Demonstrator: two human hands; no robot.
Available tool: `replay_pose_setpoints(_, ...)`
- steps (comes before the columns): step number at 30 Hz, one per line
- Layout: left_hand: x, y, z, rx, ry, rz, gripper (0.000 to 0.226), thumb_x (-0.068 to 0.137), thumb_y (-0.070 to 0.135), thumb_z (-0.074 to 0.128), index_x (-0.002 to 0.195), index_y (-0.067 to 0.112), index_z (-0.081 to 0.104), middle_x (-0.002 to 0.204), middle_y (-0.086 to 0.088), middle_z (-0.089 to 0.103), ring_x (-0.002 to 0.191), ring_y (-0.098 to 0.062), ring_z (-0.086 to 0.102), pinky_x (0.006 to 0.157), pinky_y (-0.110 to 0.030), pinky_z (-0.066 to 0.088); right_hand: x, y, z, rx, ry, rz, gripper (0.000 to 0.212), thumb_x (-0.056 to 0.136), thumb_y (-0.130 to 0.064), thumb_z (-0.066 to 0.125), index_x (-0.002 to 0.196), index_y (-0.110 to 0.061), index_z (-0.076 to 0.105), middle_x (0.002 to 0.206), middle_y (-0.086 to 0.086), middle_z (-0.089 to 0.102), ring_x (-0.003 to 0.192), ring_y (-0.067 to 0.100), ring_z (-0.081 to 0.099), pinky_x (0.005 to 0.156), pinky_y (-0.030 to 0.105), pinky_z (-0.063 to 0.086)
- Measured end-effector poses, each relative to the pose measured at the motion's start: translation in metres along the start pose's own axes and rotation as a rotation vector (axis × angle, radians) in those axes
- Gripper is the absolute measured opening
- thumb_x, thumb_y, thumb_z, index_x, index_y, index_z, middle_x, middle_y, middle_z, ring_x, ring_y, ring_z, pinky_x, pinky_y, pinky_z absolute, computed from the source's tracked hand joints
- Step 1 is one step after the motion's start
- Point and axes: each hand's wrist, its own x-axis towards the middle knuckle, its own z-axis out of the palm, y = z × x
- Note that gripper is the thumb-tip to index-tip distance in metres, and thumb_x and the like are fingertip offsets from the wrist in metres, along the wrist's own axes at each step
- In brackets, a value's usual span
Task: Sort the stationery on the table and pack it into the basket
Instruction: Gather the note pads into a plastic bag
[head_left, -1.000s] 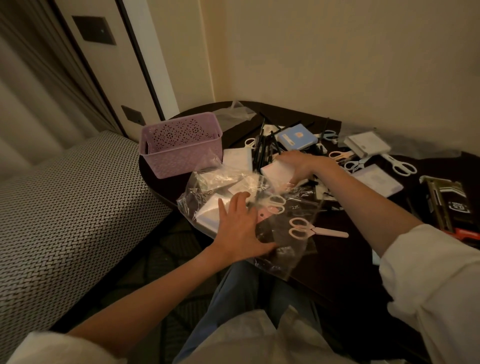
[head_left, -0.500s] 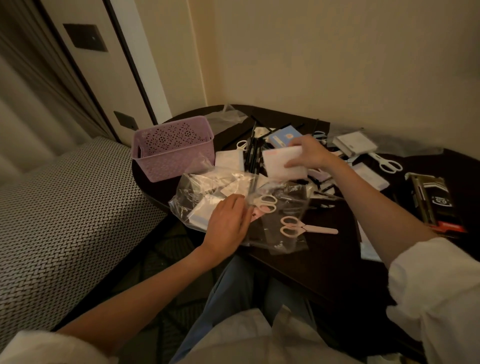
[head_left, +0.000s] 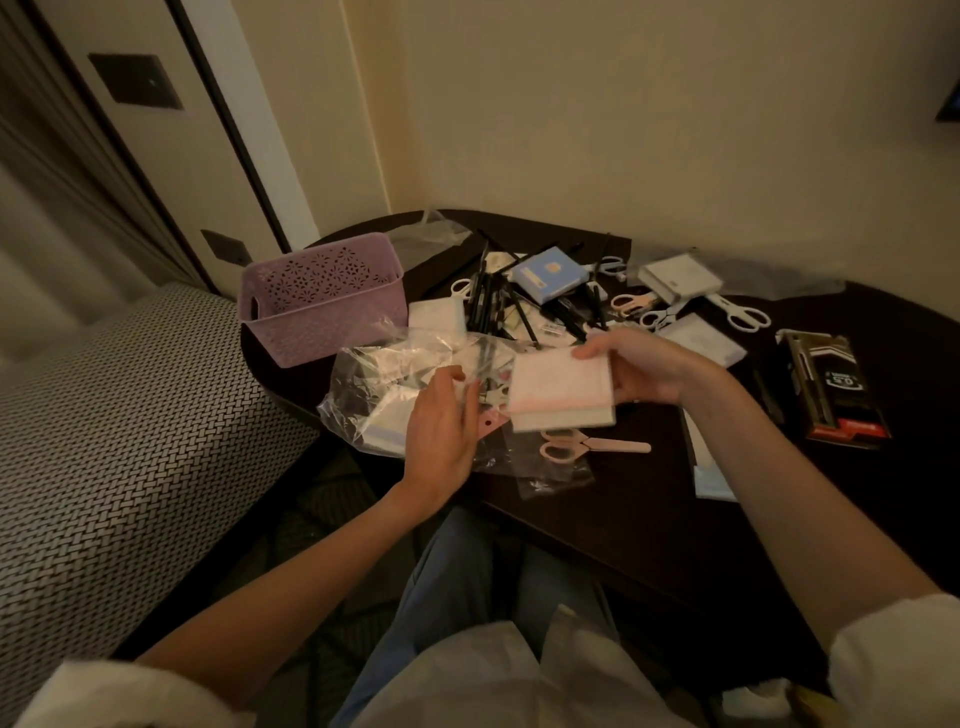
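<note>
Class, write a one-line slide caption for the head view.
Right hand holds white notepads above the cluttered table; purple basket waits.

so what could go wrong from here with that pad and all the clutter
1. The right hand grips the white pad only by one edge, so it might slip or fan open before reaching the basket.
2. The loose plastic bags by the left hand overhang the table edge and could slide off, taking items with them.
3. The pink scissors lie under the pad and could get knocked.
</note>
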Motion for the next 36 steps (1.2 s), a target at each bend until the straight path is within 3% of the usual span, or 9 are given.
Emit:
replay_pose_setpoints(3, -0.002, 0.001, -0.002, -0.012, -0.011, 0.002, 0.038, 0.104, 0.026, 0.035, 0.130, 0.003, 0.051, 0.124, -0.014, 0.060, 0.114, -0.028, 0.056, 0.097, -0.033, 0.042, 0.005, 0.008, 0.008, -0.006, -0.038, 0.044, 0.012, 0.093, -0.010, 0.049, 0.104, -0.014, 0.052, 0.107, 0.012, 0.065, 0.096, 0.027, 0.066, 0.075, 0.039, 0.058)
replay_pose_setpoints(7, -0.003, 0.002, -0.003, 0.017, -0.021, 0.052, 0.044, 0.102, 0.026, 0.032, 0.133, 0.003, 0.052, 0.133, -0.015, 0.057, 0.124, -0.027, 0.052, 0.108, -0.037, 0.038, 0.014, 0.017, 0.021, 0.018, -0.045, 0.075, 0.027, 0.094, -0.010, 0.049, 0.121, -0.008, 0.050, 0.109, 0.014, 0.065, 0.092, 0.027, 0.068, 0.068, 0.035, 0.060)
replay_pose_setpoints(12, -0.005, -0.001, -0.002, 0.010, -0.037, 0.094, 0.045, 0.104, 0.028, 0.029, 0.136, 0.005, 0.050, 0.136, -0.014, 0.055, 0.127, -0.025, 0.050, 0.108, -0.045, 0.039, 0.026, 0.026, 0.040, 0.223, -0.005, 0.055, 0.032, 0.095, -0.008, 0.051, 0.127, -0.007, 0.046, 0.114, 0.015, 0.063, 0.099, 0.030, 0.064, 0.082, 0.042, 0.054)
replay_pose_setpoints(17, -0.007, -0.001, -0.003, 0.017, -0.075, 0.054, 0.049, 0.103, 0.035, 0.028, 0.140, 0.008, 0.047, 0.141, -0.011, 0.051, 0.132, -0.022, 0.044, 0.112, -0.048, 0.032, 0.033, 0.037, 0.052, 0.317, 0.017, 0.064, 0.034, 0.092, -0.005, 0.055, 0.126, -0.006, 0.049, 0.117, 0.017, 0.062, 0.104, 0.031, 0.063, 0.079, 0.042, 0.056)
replay_pose_setpoints(21, -0.016, -0.003, 0.000, 0.060, -0.094, 0.138, 0.053, 0.099, 0.043, 0.037, 0.137, 0.009, 0.048, 0.141, -0.009, 0.050, 0.132, -0.020, 0.041, 0.112, -0.049, 0.030, 0.038, 0.045, 0.055, 0.370, 0.057, 0.069, 0.039, 0.092, -0.008, 0.058, 0.130, -0.003, 0.048, 0.118, 0.017, 0.062, 0.103, 0.030, 0.064, 0.073, 0.039, 0.057)
replay_pose_setpoints(27, -0.032, -0.023, -0.020, -0.006, 0.087, 0.243, 0.049, 0.089, 0.036, 0.058, 0.125, 0.004, 0.052, 0.131, -0.010, 0.050, 0.124, -0.021, 0.044, 0.104, -0.042, 0.037, 0.040, 0.050, 0.052, 0.425, 0.062, 0.056, 0.039, 0.094, -0.008, 0.053, 0.131, -0.003, 0.046, 0.115, 0.016, 0.061, 0.104, 0.031, 0.063, 0.077, 0.040, 0.054)
replay_pose_setpoints(32, -0.026, -0.068, -0.048, 0.113, 0.045, 0.276, 0.065, 0.076, 0.040, 0.052, 0.129, 0.002, 0.045, 0.134, -0.015, 0.047, 0.128, -0.029, 0.041, 0.109, -0.057, 0.027, 0.043, 0.051, 0.053, 0.402, 0.092, 0.022, 0.038, 0.095, -0.009, 0.050, 0.133, -0.003, 0.046, 0.117, 0.015, 0.063, 0.107, 0.030, 0.062, 0.086, 0.041, 0.050)
replay_pose_setpoints(36, -0.017, -0.087, -0.056, 0.283, -0.016, 0.247, 0.076, 0.072, 0.049, 0.048, 0.133, 0.003, 0.045, 0.139, -0.016, 0.044, 0.135, -0.032, 0.037, 0.114, -0.059, 0.014, 0.045, 0.047, 0.058, 0.393, 0.113, -0.001, 0.036, 0.095, -0.007, 0.050, 0.131, -0.003, 0.048, 0.118, 0.015, 0.063, 0.105, 0.029, 0.063, 0.075, 0.038, 0.052)
